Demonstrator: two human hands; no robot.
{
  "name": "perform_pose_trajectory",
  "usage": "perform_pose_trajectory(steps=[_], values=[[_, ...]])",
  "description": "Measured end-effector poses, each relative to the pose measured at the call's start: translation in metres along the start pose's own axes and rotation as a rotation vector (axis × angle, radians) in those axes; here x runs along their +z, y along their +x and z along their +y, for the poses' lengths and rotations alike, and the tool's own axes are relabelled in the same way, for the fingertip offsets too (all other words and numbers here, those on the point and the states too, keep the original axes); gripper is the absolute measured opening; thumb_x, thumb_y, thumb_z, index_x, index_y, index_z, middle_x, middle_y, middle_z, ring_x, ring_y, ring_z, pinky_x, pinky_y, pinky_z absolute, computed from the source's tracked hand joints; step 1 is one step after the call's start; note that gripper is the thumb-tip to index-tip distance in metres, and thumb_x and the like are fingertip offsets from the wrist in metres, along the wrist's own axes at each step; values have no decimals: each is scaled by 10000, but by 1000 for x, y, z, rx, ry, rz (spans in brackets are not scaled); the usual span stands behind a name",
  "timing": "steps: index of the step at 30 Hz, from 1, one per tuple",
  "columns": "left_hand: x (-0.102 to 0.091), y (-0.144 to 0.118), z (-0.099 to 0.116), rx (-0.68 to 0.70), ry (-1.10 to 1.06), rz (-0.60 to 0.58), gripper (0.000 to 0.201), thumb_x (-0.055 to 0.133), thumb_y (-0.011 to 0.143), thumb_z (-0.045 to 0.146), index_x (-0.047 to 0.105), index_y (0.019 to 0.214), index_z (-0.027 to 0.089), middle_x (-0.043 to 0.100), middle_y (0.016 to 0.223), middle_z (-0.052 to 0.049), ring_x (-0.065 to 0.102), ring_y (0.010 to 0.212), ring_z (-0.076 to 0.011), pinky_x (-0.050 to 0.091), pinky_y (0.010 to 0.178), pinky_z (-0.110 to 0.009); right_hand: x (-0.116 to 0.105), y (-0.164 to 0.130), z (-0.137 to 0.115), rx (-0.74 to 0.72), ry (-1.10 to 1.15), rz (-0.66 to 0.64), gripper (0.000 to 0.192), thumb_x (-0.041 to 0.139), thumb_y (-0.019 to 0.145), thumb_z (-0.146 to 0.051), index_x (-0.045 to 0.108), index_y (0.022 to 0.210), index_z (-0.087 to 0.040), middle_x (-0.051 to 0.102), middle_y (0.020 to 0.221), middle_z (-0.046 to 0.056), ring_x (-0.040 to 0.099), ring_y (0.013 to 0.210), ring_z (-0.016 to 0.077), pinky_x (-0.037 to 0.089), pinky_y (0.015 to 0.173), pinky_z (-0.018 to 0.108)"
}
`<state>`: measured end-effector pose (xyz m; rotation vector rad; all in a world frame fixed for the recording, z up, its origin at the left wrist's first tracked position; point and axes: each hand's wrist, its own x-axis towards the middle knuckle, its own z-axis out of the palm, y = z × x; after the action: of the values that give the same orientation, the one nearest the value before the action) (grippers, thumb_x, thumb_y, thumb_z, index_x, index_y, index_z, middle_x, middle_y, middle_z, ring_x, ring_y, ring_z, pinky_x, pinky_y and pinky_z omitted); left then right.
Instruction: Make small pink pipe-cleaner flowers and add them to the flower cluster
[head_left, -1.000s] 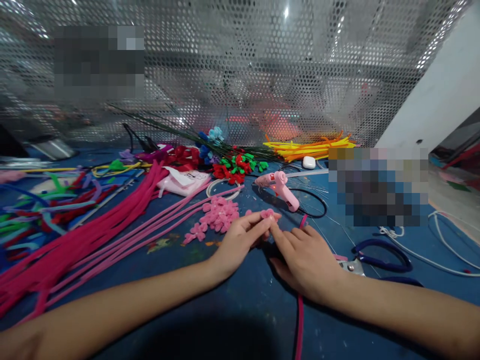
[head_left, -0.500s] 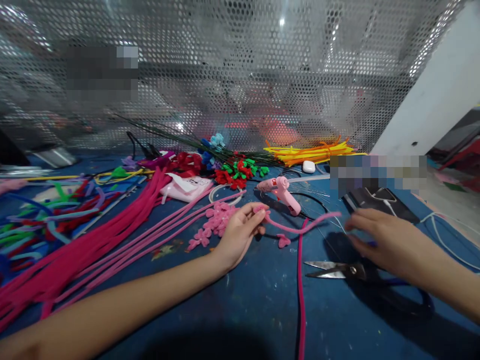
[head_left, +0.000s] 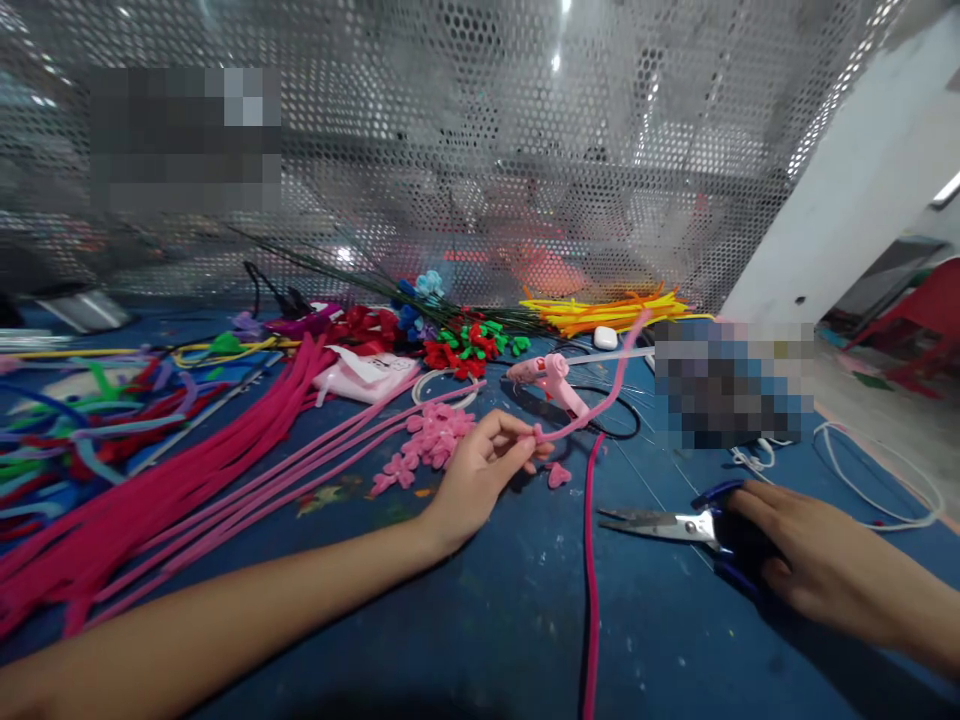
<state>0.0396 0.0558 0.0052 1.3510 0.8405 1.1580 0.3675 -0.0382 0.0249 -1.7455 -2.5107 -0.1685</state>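
The blue table (head_left: 487, 640) is strewn with craft stock, and the biggest mass — a bundle of magenta pipe cleaners (head_left: 172, 490) — lies well to the left of the left hand's fingers, running away toward the far side. A pile of small pink flower shapes (head_left: 431, 440) sits just beyond and left of that hand's knuckles, and a pink glue gun (head_left: 551, 380) rests just past the fingertips. The left hand (head_left: 480, 475) has thumb and forefinger pinched shut on one end of a light pink pipe cleaner (head_left: 600, 395); its long axis rises from the pinch up and to the right, the free end in the air. The right hand (head_left: 810, 560) lies well to the right and nearer the body, fingers curled on the blue handles of the scissors (head_left: 675, 525) — blades nearly closed, pointing left toward a magenta strand (head_left: 589, 580) that runs between the two hands.
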Motion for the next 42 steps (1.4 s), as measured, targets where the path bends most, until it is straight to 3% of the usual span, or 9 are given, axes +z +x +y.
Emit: perform_pose_trajectory(steps=[3, 5, 10, 15, 19, 22, 31, 37, 42], values=[[3, -1, -1, -62, -136, -52, 165, 656, 798, 267, 535, 831, 160, 714, 820, -40, 659, 701, -121, 494, 673, -231, -3, -2, 8, 39, -38, -94, 251, 497, 610, -105, 519, 833, -217, 613, 812, 54, 625, 719, 235, 499, 635, 366], [6, -3, -1, -169, -285, -71, 198, 700, 761, 253, 539, 818, 153, 725, 828, -57, 670, 704, -120, 500, 659, -216, -7, -1, 11, 106, -30, -39, 165, 557, 709, -241, 500, 861, -210, 593, 852, 72, 616, 735, 247, 486, 646, 373], [14, -11, 1, -383, -556, -89, 280, 801, 644, 191, 572, 796, 135, 713, 790, -50, 677, 773, -127, 514, 672, -183, -5, 13, -13, 75, 51, -1, 369, 592, 746, -540, 481, 857, -207, 563, 883, 68, 600, 754, 225, 472, 653, 339], [16, -17, -1, -370, -595, -67, 266, 817, 621, 183, 604, 769, 125, 665, 666, 5, 627, 614, -77, 520, 618, -175, 10, 38, -48, 25, 28, 103, 376, 568, 760, -550, 465, 821, -194, 538, 825, 46, 580, 708, 208, 445, 610, 312], [15, -16, -2, -395, -536, -37, 258, 809, 628, 189, 602, 772, 130, 659, 638, -2, 626, 589, -86, 510, 567, -166, 10, 52, -59, 14, -30, 259, 362, 533, 790, -545, 471, 825, -191, 542, 809, 43, 580, 712, 207, 429, 608, 299], [15, -16, -2, -410, -515, -20, 252, 808, 614, 170, 619, 776, 128, 661, 633, -3, 624, 561, -89, 506, 551, -173, 9, 59, -62, -25, -88, 306, 378, 506, 800, -566, 489, 798, -188, 554, 788, 50, 577, 699, 206, 405, 584, 288], [16, -14, -2, -401, -490, 42, 208, 798, 560, 105, 654, 709, 92, 701, 661, -53, 657, 594, -117, 526, 577, -177, 21, 77, -72, -50, -175, 250, 474, 419, 834, -618, 551, 794, -164, 581, 753, 53, 573, 665, 192, 279, 528, 267], [13, -10, -4, -384, -547, 26, 149, 748, 629, 75, 661, 749, 92, 714, 710, -58, 678, 689, -127, 544, 650, -180, 23, 84, -70, -67, -192, 239, 540, 363, 851, -640, 566, 739, -152, 588, 698, 54, 555, 586, 170, 147, 498, 269], [13, -11, -4, -369, -529, 4, 125, 750, 662, 111, 663, 751, 101, 712, 683, -40, 665, 648, -98, 529, 629, -160, 29, 81, -65, -91, -162, 206, 594, 301, 876, -637, 573, 682, -146, 608, 620, 59, 544, 502, 151, 120, 501, 279]])
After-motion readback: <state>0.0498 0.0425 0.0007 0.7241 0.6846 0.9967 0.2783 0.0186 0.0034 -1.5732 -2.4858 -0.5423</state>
